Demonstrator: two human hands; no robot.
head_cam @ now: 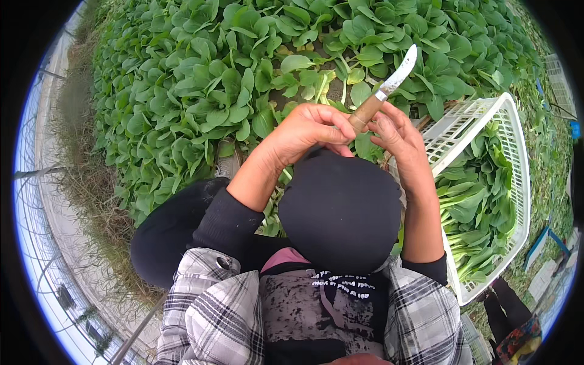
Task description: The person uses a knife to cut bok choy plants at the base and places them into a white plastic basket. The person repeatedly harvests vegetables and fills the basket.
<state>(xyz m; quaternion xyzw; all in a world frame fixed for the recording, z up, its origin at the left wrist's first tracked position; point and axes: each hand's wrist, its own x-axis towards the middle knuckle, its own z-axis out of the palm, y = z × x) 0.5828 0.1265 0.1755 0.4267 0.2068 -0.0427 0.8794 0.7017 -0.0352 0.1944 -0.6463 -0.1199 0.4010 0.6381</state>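
A short knife (398, 75) with a curved, stained blade and a wooden handle points up and to the right. My left hand (315, 127) has thumb and forefinger at the butt of the handle and appears to pinch it. Close against the handle's right side is my right hand (398, 134), its fingers bent; whether they also grip the handle cannot be made out. Both hands are just beyond my dark-clothed knee (342, 210). Behind the knife grow leafy bok choy plants (205, 86), a few with yellowed leaves.
At my right, a white plastic crate (520, 205) holds cut bok choy (479, 205). Dry grass (91, 182) and a pale path (52, 219) border the bed on the left. Another person's dark-clothed legs (506, 305) show at lower right, near another crate (474, 337).
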